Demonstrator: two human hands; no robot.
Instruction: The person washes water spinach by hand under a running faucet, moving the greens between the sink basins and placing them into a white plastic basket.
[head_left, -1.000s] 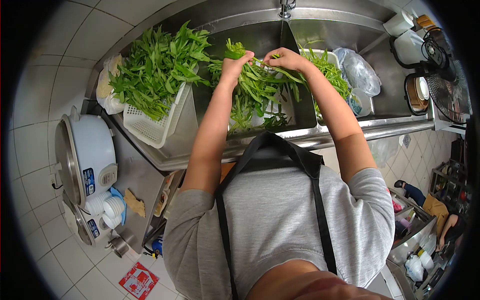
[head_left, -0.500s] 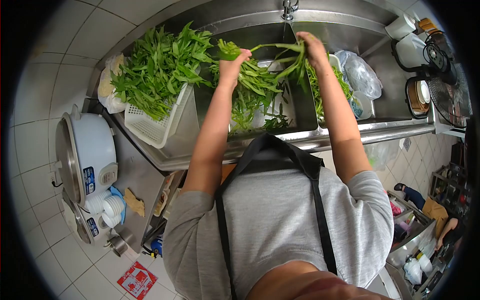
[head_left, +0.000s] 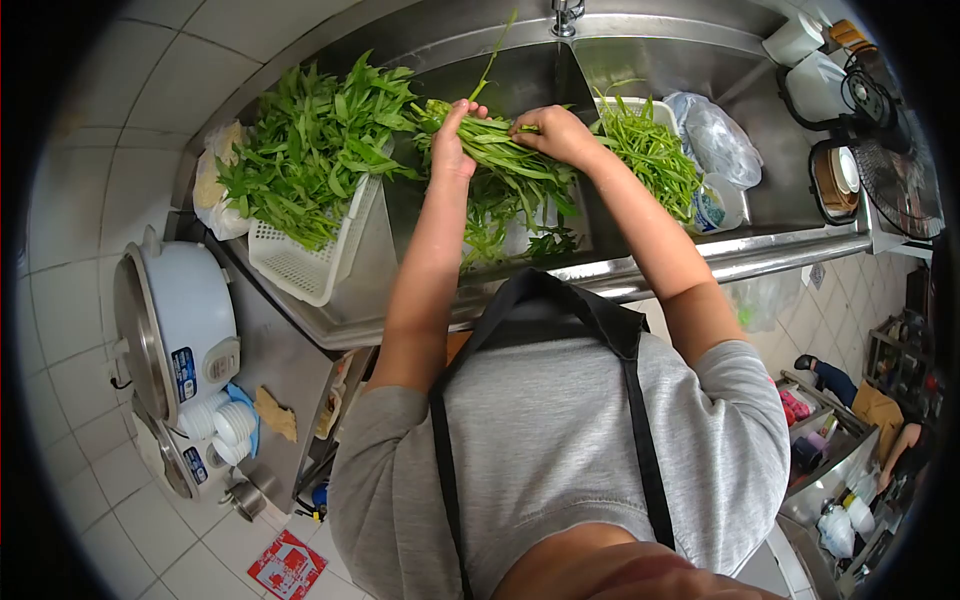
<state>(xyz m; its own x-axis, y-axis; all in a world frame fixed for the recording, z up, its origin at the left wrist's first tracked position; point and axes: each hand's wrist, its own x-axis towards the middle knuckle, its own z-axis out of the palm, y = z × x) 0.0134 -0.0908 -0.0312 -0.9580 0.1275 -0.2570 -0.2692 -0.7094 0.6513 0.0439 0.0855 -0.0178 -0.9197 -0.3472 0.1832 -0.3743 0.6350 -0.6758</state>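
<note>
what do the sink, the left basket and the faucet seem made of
Sink: satin metal, likely stainless steel, given its grey sheen and soft reflections. Left basket: white, smooth, probably moulded plastic, judging by its regular small holes. Faucet: shiny metal, perhaps chrome plated, going by its bright highlights.

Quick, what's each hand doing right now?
Left hand: holding a bunch of long, leafy green stems.
Right hand: fingers closed at that bunch; exact grip unclear.
</note>
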